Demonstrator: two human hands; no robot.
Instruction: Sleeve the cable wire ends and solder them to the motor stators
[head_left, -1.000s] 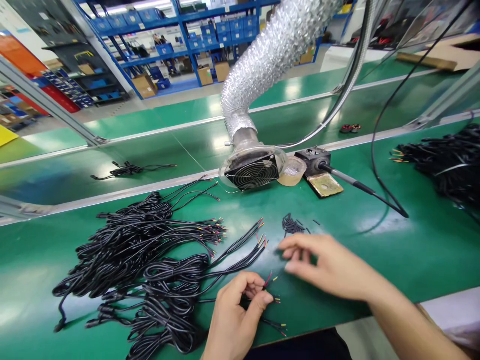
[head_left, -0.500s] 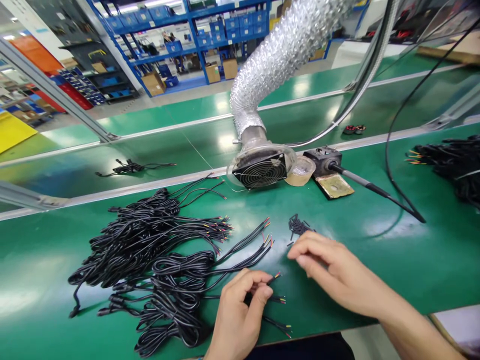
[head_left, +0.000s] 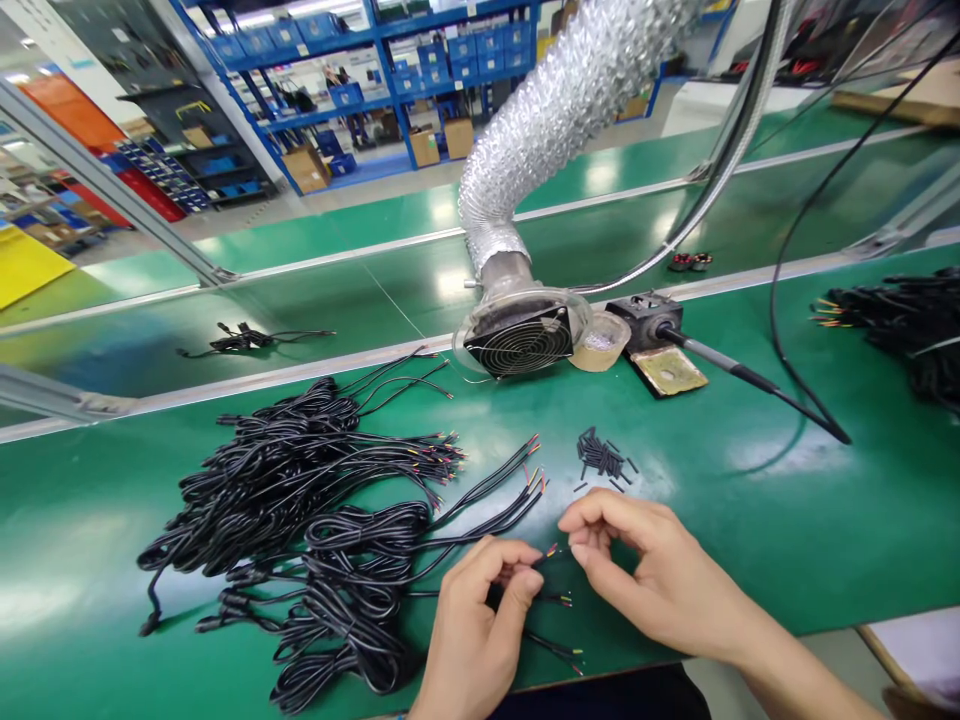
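My left hand (head_left: 474, 628) pinches a thin black cable near its stripped end, whose coloured wire tips (head_left: 551, 550) stick out toward the right. My right hand (head_left: 646, 572) sits just right of those tips with thumb and forefinger pinched together; whatever it holds is too small to make out. Beyond the right hand lies a small heap of short black tube pieces (head_left: 601, 458). A big tangle of black cables (head_left: 315, 520) with coloured stripped ends spreads over the green bench (head_left: 787, 520) to the left.
A fume extractor fan (head_left: 520, 343) on a silver flexible duct stands at the bench's back, with a tape roll (head_left: 601, 342) and a soldering iron in its stand (head_left: 660, 335) beside it. Another cable pile (head_left: 907, 325) lies far right. A conveyor belt runs behind, carrying a small cable bundle (head_left: 240, 340).
My right hand has drawn back from the heap of tube pieces toward the wire tips in my left hand, its fingers closing into a pinch. The left hand has stayed in place.
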